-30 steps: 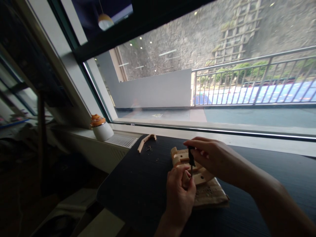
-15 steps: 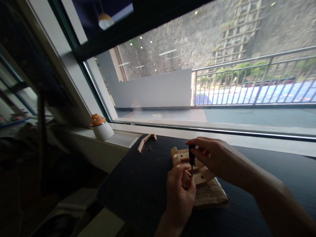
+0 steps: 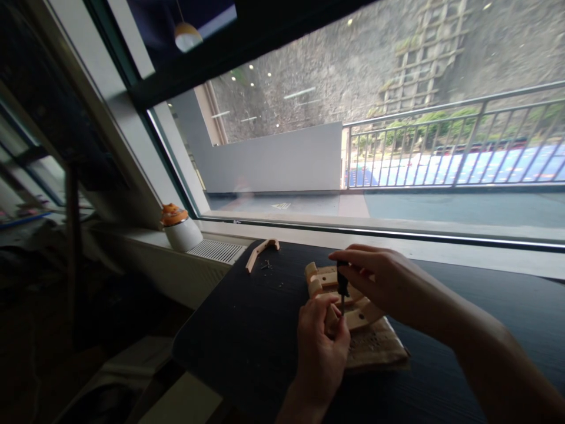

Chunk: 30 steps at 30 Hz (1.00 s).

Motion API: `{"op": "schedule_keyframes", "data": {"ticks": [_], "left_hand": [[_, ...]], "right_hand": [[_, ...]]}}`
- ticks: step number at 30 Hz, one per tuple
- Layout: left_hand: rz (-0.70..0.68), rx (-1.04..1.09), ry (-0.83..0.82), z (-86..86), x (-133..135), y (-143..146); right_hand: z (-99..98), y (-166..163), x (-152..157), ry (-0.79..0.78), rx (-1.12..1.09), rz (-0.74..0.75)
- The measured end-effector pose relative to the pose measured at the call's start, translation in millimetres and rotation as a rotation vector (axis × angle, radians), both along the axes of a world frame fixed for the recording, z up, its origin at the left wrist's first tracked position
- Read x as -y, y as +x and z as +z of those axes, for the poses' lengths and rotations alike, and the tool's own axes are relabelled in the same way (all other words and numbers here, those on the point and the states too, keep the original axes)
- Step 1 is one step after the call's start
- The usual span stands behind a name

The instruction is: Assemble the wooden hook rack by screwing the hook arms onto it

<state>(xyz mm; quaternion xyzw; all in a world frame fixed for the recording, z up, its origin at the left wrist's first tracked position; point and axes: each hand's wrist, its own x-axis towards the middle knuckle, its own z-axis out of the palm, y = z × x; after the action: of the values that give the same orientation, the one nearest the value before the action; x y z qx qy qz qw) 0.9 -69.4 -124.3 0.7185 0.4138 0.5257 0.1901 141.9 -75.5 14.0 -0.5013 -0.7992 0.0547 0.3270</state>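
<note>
Lower centre of the frame: the right hand (image 3: 382, 282) grips a small screwdriver (image 3: 342, 282) by its black handle between thumb and fingertips. The tool stands nearly upright, with its thin shaft pointing down onto a light wooden assembly (image 3: 358, 318). The left hand (image 3: 320, 350), just below it, is curled closed on the near edge of that assembly, thumb and forefinger pinched right beside the screwdriver tip. Whether a screw sits under the tip cannot be told. The assembly lies on a sheet of brown paper (image 3: 377, 348), which rests on the dark worktop (image 3: 247, 335). Left of centre, apart from the hands, a curved wooden piece (image 3: 261, 250) lies near the worktop's far edge, with a few small screws (image 3: 266, 266) just beside it. At middle left, a white pot with an orange lid (image 3: 180, 229) stands on the windowsill (image 3: 282, 232) next to a vent grille (image 3: 216, 251).
</note>
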Motion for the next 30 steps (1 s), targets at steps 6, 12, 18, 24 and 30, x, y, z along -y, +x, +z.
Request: {"op": "schedule_keyframes", "data": {"ticks": [6,12,18,24,30], "left_hand": [[0.006,-0.013,-0.006,-1.3,0.4,0.1],[0.017,-0.012,0.005,-0.6,0.7,0.2],[0.020,-0.013,0.021,2.1,0.7,-0.2],[0.011,-0.028,0.009,3.5,1.2,-1.0],[0.025,-0.013,0.050,2.6,1.6,-0.7]], "right_hand": [[-2.5,1.5,-3.4,0.021,-0.008,-0.044],[0.2,0.2,1.1,0.008,-0.010,-0.036],[-2.4,-0.4,-4.7,0.046,-0.017,-0.062],[2.0,0.9,0.2,0.015,-0.007,-0.081],[-0.4,0.0,-2.4,0.044,-0.020,-0.050]]}}
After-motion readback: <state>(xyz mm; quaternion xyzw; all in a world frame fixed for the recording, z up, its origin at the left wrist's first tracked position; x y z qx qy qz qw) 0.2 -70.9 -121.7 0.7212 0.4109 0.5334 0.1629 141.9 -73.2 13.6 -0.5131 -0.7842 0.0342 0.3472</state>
